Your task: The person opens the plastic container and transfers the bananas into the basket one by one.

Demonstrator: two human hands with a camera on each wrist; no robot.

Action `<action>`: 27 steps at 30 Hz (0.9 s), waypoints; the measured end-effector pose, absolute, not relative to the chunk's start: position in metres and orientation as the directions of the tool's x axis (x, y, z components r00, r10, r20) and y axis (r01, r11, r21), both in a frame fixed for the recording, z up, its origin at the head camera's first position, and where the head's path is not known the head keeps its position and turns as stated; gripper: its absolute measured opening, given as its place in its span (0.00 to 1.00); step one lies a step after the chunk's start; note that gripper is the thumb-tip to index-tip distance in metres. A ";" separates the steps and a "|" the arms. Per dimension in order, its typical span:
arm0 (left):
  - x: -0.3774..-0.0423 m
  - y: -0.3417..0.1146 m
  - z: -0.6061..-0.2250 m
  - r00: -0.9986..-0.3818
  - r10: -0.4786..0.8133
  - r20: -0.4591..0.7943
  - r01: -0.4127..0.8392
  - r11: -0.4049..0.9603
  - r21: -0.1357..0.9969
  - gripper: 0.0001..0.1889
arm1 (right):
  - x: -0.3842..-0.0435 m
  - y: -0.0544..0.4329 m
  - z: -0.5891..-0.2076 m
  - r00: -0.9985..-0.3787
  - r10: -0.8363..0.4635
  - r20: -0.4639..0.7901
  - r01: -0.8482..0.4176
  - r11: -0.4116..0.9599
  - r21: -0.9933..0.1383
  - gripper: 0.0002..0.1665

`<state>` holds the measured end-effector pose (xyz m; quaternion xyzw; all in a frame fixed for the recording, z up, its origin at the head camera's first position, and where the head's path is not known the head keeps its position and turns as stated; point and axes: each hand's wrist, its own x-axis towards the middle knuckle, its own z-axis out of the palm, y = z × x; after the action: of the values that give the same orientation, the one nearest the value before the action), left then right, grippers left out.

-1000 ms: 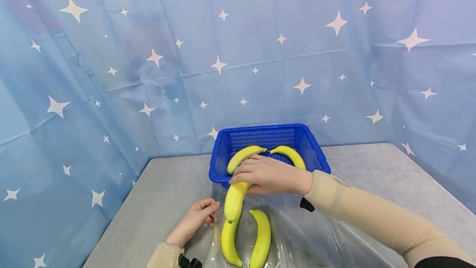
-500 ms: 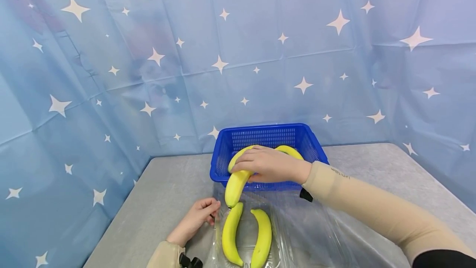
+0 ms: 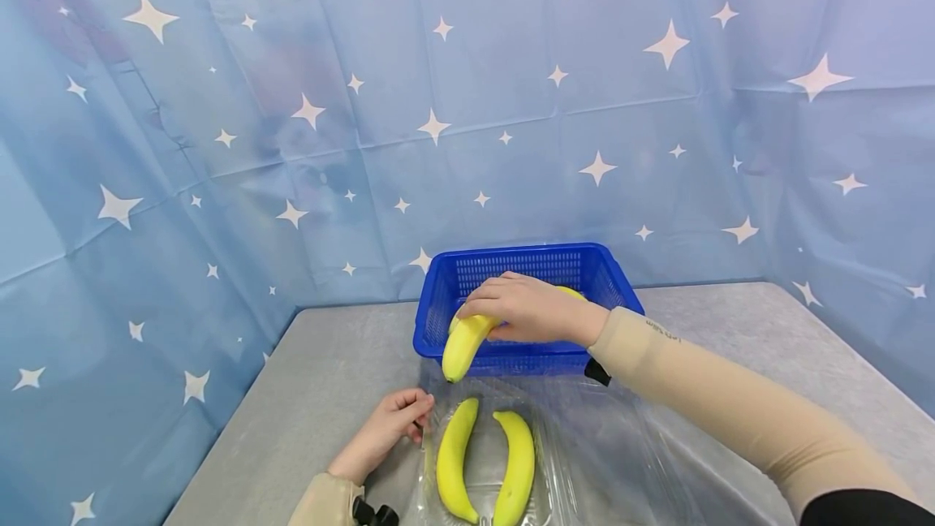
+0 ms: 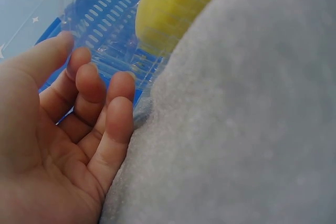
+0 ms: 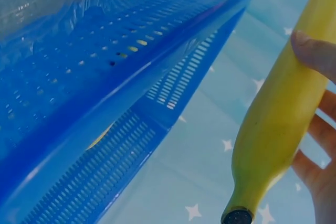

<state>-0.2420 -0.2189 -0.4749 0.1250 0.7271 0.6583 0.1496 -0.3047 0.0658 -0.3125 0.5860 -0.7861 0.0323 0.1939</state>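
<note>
My right hand (image 3: 522, 307) grips a yellow banana (image 3: 465, 347) over the near rim of the blue basket (image 3: 526, 364). In the right wrist view, the thumb lies on one side of the banana (image 5: 283, 114) and fingers show on the other; its dark end points down. Two more bananas, the left one (image 3: 454, 461) and the right one (image 3: 515, 469), lie in a clear plastic container (image 3: 544, 502) in front of the basket. At the container's left edge, my left hand (image 3: 390, 428) pinches the clear plastic between thumb and fingertip, the other fingers loosely curled (image 4: 86, 108).
Inside the basket, another banana (image 3: 572, 293) shows behind the right hand. Clear plastic (image 3: 613, 445) spreads to the container's right on the grey table (image 3: 329, 364). A blue curtain (image 3: 365, 161) with white stars hangs behind and at both sides.
My right hand has moved up and away with the banana, from above the container to over the basket's near rim. The left hand has stayed in place.
</note>
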 end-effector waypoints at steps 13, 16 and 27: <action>-0.240 -0.218 -0.473 -0.922 0.384 -0.039 0.002 0.106 0.994 0.22 | -0.318 0.067 -0.312 -0.327 -0.883 0.336 -0.912 0.388 0.133 0.29; -0.240 -0.218 -0.472 -0.924 0.380 -0.048 -0.008 0.106 0.994 0.23 | -0.322 0.068 -0.314 -0.353 -0.875 0.330 -0.906 0.407 0.111 0.29; -0.241 -0.218 -0.472 -0.926 0.373 -0.057 -0.017 0.109 0.994 0.23 | -0.333 0.069 -0.318 -0.395 -0.861 0.319 -0.894 0.441 0.083 0.29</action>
<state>-0.2405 -0.2181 -0.4721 0.1221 0.7296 0.6562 0.1488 -0.3327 0.0686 -0.3179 0.5263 -0.8337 0.0507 0.1591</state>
